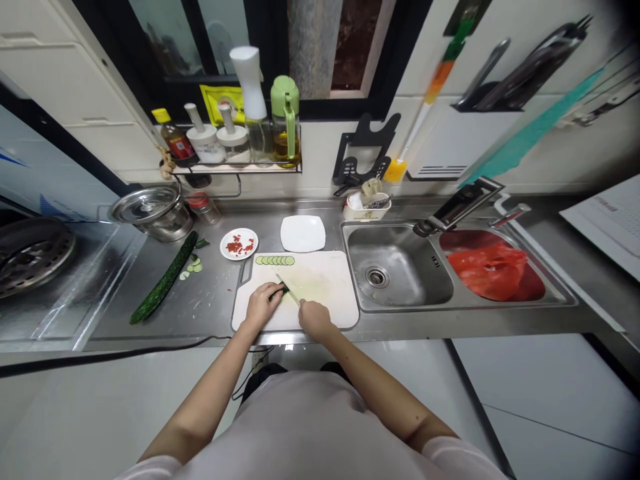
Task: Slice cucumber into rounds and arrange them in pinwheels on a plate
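Note:
My left hand (261,303) presses down on a short piece of cucumber (281,291) on the white cutting board (320,283). My right hand (314,317) grips the handle of a knife (287,289), whose blade rests at the cucumber piece beside my left fingers. A row of cut cucumber slices (275,260) lies along the board's far edge. A long whole cucumber (165,279) lies on the steel counter to the left, with a few slices and trimmings (193,267) beside it.
A small plate of chopped red chili (239,244) and an empty white square plate (303,233) sit behind the board. A steel sink (400,267) is right of it, with a red bag (493,270) in the second basin. A lidded pot (153,210) and condiment bottles (260,107) stand at the back left.

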`<action>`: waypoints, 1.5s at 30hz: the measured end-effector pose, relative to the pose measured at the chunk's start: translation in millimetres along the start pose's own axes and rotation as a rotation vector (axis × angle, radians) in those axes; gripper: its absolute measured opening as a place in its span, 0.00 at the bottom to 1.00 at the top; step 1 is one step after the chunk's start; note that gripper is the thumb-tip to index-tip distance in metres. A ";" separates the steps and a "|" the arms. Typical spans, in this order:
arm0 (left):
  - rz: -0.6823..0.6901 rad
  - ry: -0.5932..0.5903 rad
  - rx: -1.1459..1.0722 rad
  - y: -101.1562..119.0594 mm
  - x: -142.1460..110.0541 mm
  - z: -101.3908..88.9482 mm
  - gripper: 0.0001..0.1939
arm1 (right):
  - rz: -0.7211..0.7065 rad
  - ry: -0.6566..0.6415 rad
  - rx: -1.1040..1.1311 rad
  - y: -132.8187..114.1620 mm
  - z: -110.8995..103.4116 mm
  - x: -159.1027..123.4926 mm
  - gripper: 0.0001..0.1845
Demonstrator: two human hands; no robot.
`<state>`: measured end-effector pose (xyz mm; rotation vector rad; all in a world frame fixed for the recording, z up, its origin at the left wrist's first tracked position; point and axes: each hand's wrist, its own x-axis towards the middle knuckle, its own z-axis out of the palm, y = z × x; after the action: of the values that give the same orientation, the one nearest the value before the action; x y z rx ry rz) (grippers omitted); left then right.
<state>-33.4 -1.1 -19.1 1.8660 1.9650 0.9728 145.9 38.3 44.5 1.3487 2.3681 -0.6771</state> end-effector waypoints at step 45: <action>-0.012 0.003 0.030 3.6 -0.8 3.5 0.12 | 0.026 0.043 0.037 9.0 3.6 -7.5 0.15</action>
<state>-28.3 -1.1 -19.6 1.8678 2.0007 0.9488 157.5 34.9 43.0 1.4204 2.3784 -0.6944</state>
